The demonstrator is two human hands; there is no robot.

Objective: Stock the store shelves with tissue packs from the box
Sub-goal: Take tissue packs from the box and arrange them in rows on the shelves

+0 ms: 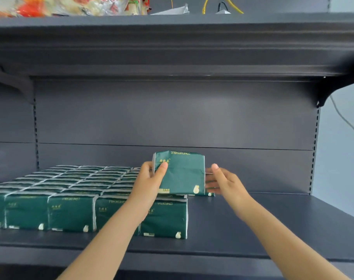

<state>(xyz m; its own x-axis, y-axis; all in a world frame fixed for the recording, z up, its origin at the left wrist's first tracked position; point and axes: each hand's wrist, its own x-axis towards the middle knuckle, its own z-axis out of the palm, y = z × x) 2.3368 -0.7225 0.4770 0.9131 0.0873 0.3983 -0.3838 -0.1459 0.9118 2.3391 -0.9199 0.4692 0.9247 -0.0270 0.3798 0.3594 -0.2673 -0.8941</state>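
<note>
Single head-worn wide-angle view, close to the shelving.
It looks forward at the dark grey metal shelf board (273, 223) and flat grey back panel (172, 118), with the upper grey shelf (172, 37) overhead.

Upper shelf (172, 37): red-and-white plastic-wrapped goods (71, 5), blurred, cut by top edge; yellow cable (235, 7), likewise cut. Lower shelf (273, 229): rows of dark green plastic-wrapped tissue packs (26, 211), cut by left edge, partly behind left forearm (119, 225); gold print too small to read. Midair: raised dark green tissue pack (182, 174), hiding the fingers of the left hand (149, 178) and most of one further pack (209, 194). Right hand (222, 180): blurred; contact with raised pack unclear.
</note>
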